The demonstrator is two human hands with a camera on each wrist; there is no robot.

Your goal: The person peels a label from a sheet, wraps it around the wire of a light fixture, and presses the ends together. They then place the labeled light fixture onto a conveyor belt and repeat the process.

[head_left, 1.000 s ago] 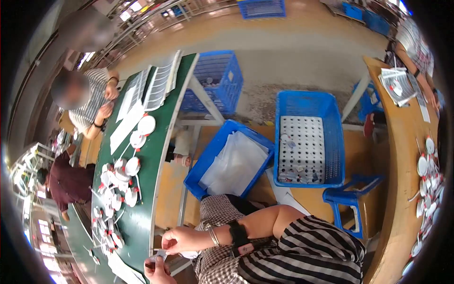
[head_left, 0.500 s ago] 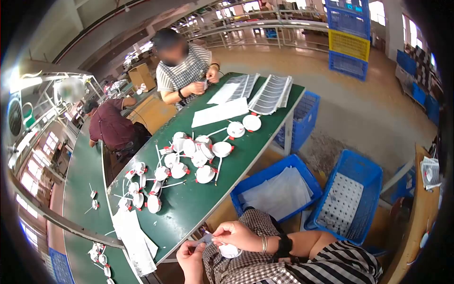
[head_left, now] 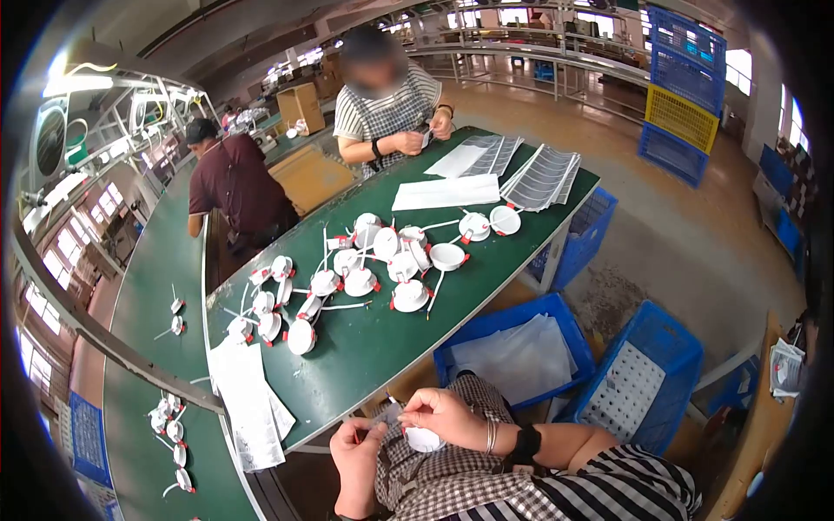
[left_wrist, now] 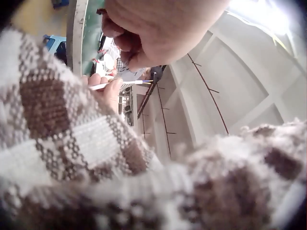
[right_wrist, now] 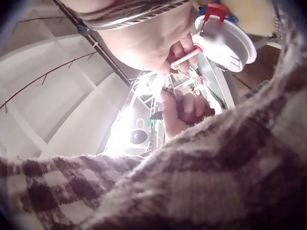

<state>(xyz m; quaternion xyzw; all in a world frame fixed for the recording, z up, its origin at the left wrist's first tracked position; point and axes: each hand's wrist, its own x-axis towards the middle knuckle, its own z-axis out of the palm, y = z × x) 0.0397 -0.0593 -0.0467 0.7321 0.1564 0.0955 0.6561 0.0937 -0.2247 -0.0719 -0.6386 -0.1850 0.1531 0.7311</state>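
My left hand [head_left: 354,460] pinches a small greyish label [head_left: 388,413] with print on it, the fingers curled. Beside it, my right hand [head_left: 447,417] pinches the white cable [left_wrist: 127,83] of a round white downlight [head_left: 424,439]. Bare coloured wire ends stick out past the fingers in the left wrist view. Below the right hand the downlight hangs over the checked apron, its red clip [right_wrist: 216,12] showing in the right wrist view. Label and cable lie close together between the two hands.
On the green table [head_left: 365,369] lie several white downlights [head_left: 343,260] with cables, paper sheets [head_left: 248,408] and label sheets [head_left: 543,178]. A person [head_left: 391,113] works across it. Blue crates [head_left: 638,373] stand on the floor at right.
The head view has swung left and up, bringing the green table to the middle. The downlight under my right hand, mostly hidden before, now shows. Both hands stay close together around label and cable.
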